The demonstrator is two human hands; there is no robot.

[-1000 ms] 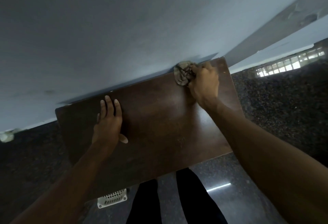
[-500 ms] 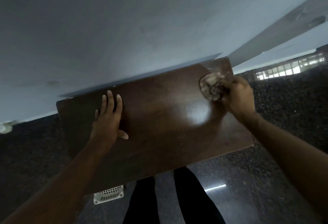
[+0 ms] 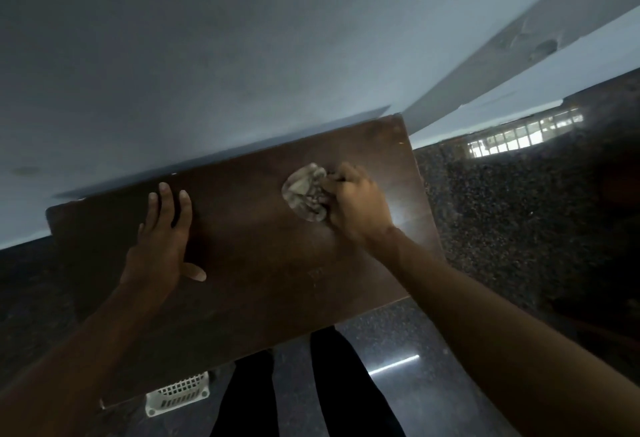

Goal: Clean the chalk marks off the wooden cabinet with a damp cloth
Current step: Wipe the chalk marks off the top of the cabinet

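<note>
The dark brown wooden cabinet top point(image 3: 256, 256) fills the middle of the view, set against a pale wall. My right hand point(image 3: 356, 204) grips a crumpled grey cloth point(image 3: 304, 194) and presses it on the top's right half, toward the back. My left hand point(image 3: 162, 239) lies flat on the left part of the top, fingers spread, holding nothing. Faint pale specks point(image 3: 315, 274) show on the wood near the front middle; I cannot tell whether they are chalk.
A white slotted plastic basket point(image 3: 178, 391) sits on the floor below the cabinet's front edge. My dark trouser legs point(image 3: 249, 398) stand in front. Dark speckled stone floor point(image 3: 512, 228) lies to the right, and a grey slanted beam point(image 3: 519, 41) crosses the wall at upper right.
My right hand with the cloth swept from the back edge to the far right corner, then back left toward the middle. My left hand stayed flat in place.
</note>
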